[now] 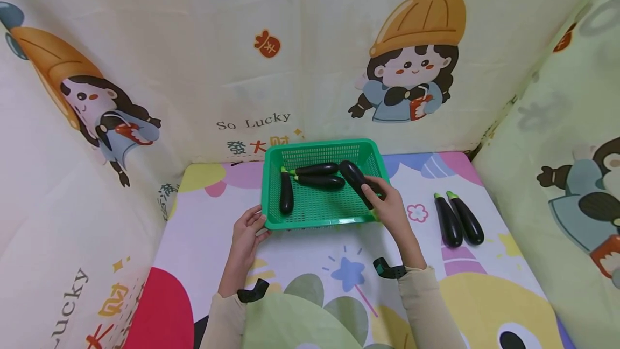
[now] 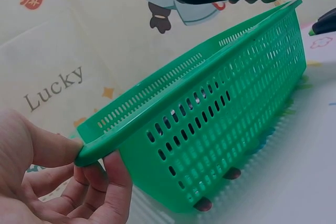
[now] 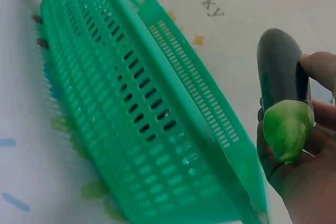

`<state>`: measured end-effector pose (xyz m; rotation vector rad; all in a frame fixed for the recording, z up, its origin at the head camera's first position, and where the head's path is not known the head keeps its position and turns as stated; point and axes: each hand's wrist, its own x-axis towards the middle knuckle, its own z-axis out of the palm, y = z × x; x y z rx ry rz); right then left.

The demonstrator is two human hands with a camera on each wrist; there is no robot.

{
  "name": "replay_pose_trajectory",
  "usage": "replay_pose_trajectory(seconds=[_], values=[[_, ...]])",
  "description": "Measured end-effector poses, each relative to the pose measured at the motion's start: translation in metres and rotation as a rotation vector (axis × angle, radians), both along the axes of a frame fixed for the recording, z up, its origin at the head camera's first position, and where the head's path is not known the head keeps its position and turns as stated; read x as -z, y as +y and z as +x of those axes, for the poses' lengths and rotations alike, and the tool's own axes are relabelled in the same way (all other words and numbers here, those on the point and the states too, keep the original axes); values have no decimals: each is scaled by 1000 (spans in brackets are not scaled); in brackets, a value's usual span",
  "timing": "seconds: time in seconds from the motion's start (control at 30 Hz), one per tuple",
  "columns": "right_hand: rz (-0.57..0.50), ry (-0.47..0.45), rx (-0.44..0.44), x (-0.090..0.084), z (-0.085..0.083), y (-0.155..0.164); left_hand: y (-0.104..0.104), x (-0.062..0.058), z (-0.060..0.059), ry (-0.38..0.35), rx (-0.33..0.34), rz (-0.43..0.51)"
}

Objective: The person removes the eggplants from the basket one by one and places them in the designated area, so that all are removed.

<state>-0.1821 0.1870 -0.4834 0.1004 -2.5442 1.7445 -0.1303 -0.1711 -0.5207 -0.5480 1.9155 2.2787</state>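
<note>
A green plastic basket (image 1: 310, 222) with slotted walls stands on the table. Its near-left corner rim is pinched between the thumb and fingers of my left hand (image 1: 247, 233); the left wrist view shows the thumb on top of the rim (image 2: 100, 153). Above the basket's right side, my right hand (image 1: 387, 203) grips a dark purple eggplant (image 1: 352, 174), its green stem end (image 3: 287, 129) pointing toward me. Inside the basket lie three more eggplants: one lengthwise at the left (image 1: 286, 193), and two crosswise, a rear one (image 1: 317, 169) and a front one (image 1: 319, 182).
Right of the basket, two eggplants lie side by side on the table, a left one (image 1: 449, 222) and a right one (image 1: 466, 220). A printed cloth (image 1: 300, 279) covers the table. Patterned fabric walls (image 1: 319, 85) rise behind it and on both sides, close behind the basket.
</note>
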Motion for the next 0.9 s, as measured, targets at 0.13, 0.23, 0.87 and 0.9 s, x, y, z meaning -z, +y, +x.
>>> replay_pose_trajectory(seconds=[0.13, 0.23, 0.87, 0.9], values=[[-45, -3, 35, 2, 4, 10, 0, 1, 0, 4, -8, -5], [-83, -10, 66, 2, 8, 16, 0, 1, 1, 3, -17, -1], [-159, -11, 307, 15, 23, 47, 1, 2, -1, -6, -17, 2], [-161, -13, 321, 16, 24, 48, 1, 2, -1, -5, -16, 0]])
